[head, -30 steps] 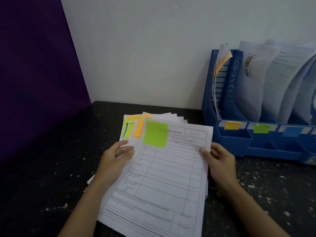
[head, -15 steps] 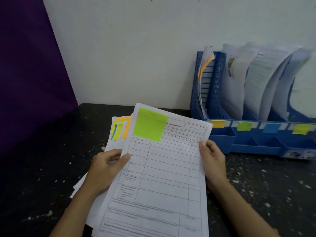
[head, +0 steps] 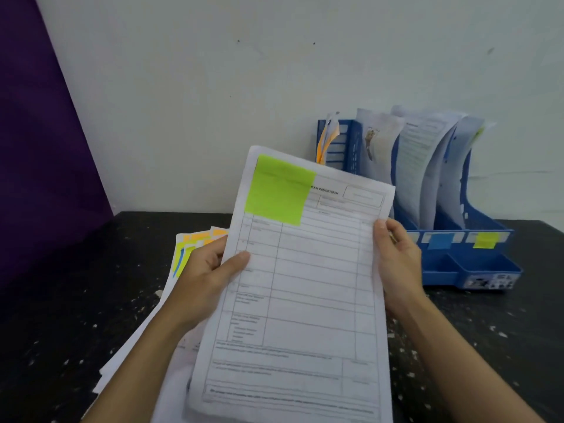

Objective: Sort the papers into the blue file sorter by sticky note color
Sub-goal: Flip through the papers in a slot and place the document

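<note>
I hold a printed form sheet [head: 308, 285] raised off the table, with a green sticky note [head: 279, 189] at its top left corner. My left hand [head: 204, 276] pinches its left edge, thumb on the front. My right hand [head: 396, 261] grips its right edge. The blue file sorter [head: 476, 264] stands at the back right against the wall, with papers upright in its slots. On its front rail I see a blue label [head: 439, 241] and a yellow-green label [head: 485, 240]; labels further left are hidden behind the sheet.
A pile of papers [head: 189, 248] with orange, yellow-green and blue sticky notes lies on the black speckled table [head: 76, 331] under my left arm. A purple panel [head: 39, 148] closes off the left side. A white wall [head: 213, 87] runs behind.
Both hands have lifted the green-noted sheet up off the pile and slightly rightward, so it now covers the left part of the sorter. The pile stayed on the table.
</note>
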Available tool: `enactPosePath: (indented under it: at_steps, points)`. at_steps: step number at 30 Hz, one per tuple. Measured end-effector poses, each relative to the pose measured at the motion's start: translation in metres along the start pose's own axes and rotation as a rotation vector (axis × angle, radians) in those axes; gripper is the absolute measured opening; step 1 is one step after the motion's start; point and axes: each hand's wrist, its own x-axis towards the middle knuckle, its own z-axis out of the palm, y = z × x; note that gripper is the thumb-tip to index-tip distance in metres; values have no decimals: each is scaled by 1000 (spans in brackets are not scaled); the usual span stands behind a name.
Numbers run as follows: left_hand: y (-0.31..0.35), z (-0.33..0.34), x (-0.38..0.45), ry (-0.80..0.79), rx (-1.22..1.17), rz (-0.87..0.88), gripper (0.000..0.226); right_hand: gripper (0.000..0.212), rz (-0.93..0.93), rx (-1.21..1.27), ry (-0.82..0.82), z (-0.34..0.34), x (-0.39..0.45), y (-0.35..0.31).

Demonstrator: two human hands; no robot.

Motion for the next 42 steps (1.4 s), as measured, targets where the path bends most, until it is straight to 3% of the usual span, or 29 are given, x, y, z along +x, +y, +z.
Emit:
enactPosePath:
  at_steps: [4,9,14,18,23,28,34,39,42]
  points:
    - [35,23,14,23,172,136,21,10,-113,-120,98,-11,22,-11]
    - [63,45,37,99,425,272,17,24,-230,-514,130,-26,48,-12]
    - [76,61,55,176,600,374,20,29,-300,-915,-17,-35,65,-8]
    - [77,65,63,212,648,409,22,41,-265,-1065,-162,-38,79,-7]
    - [81,71,69,251,658,410,22,22,-231,-928,-114,-44,92,-4]
    - [94,85,84,364,663,427,25,18,-237,-815,-49,-54,96,-4]
    - [96,129,106,400,692,489,33,19,-350,-856,-118,-61,98,0]
    - [92,165,135,413,736,585,36,46,-405,-850,-172,-65,101,-3]
    - [90,179,156,426,738,633,17,50,-429,-909,-182,-69,103,-3]
